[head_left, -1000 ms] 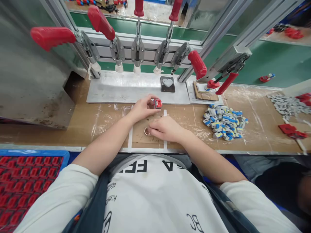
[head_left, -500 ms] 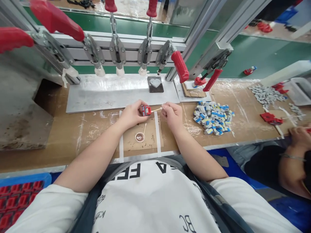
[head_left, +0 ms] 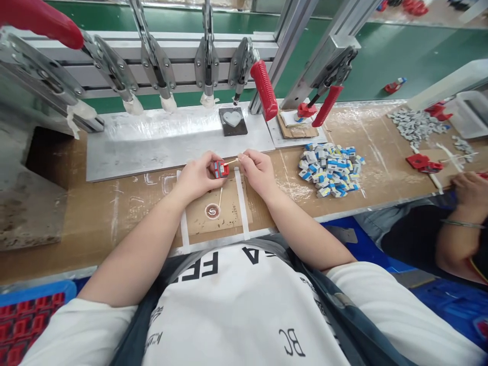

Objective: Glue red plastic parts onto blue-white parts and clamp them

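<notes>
Between its thumb and fingers, my left hand (head_left: pixel 196 178) grips a small red plastic part (head_left: pixel 221 169) with a grey-blue side. My right hand (head_left: pixel 257 172) pinches a thin pale stick (head_left: pixel 232 162), perhaps a cotton swab. The stick's far end reaches the red part; whether it touches inside cannot be made out. Below my hands a small round cup (head_left: pixel 212 211) of brownish liquid sits on a taped-down sheet (head_left: pixel 231 213). Another thin stick (head_left: pixel 221 195) leans out of the cup.
Toggle clamps with red handles (head_left: pixel 264 90) stand behind a metal plate (head_left: pixel 163 147) bearing a dark block with a heart shape (head_left: pixel 233 121). To the right lie piled white-blue pieces (head_left: pixel 331 170) and grey parts (head_left: pixel 415 127). A co-worker's hand (head_left: pixel 470 188) is far right; a blue crate (head_left: pixel 70 292) sits lower left.
The stick in my right hand has moved in over the red part, which is tilted differently in my left hand. The whole view has shifted slightly.
</notes>
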`<state>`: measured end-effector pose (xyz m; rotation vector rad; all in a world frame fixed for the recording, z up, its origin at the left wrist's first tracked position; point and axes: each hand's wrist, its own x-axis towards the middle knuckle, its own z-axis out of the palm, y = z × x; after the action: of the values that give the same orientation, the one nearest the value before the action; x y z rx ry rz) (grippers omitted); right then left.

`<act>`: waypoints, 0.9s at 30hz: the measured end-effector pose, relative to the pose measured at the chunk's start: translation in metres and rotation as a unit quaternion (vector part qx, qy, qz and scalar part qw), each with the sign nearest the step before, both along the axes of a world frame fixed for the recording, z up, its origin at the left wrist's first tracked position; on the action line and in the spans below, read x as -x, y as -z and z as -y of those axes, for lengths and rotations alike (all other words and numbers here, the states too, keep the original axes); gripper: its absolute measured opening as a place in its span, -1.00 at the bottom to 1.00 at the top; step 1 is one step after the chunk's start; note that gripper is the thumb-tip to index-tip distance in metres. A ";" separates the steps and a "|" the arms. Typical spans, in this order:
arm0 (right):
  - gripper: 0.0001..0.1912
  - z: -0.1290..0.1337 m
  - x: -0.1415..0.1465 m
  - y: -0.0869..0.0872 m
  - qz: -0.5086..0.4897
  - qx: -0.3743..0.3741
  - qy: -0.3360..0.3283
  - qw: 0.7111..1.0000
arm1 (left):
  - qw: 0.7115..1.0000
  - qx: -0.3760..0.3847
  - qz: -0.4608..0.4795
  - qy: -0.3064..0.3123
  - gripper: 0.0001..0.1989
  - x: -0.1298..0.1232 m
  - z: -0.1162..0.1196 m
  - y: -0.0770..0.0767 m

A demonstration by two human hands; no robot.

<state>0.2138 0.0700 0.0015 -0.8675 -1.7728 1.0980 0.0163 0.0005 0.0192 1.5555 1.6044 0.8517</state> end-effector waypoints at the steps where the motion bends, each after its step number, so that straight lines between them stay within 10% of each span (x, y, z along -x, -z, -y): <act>1: -0.43 0.000 0.000 0.000 0.005 -0.004 0.001 1.000 | 1.000 -0.001 -0.002 0.000 -0.58 0.000 0.000 0.000; 27: -0.49 0.009 -0.007 -0.006 -0.018 -0.037 -0.006 0.999 | 1.000 -0.025 -0.011 -0.009 -0.54 0.002 -0.002 0.006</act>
<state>0.2212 0.0608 0.0077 -0.7894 -1.7798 1.0416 0.0148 0.0022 0.0130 1.5925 1.6277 0.8936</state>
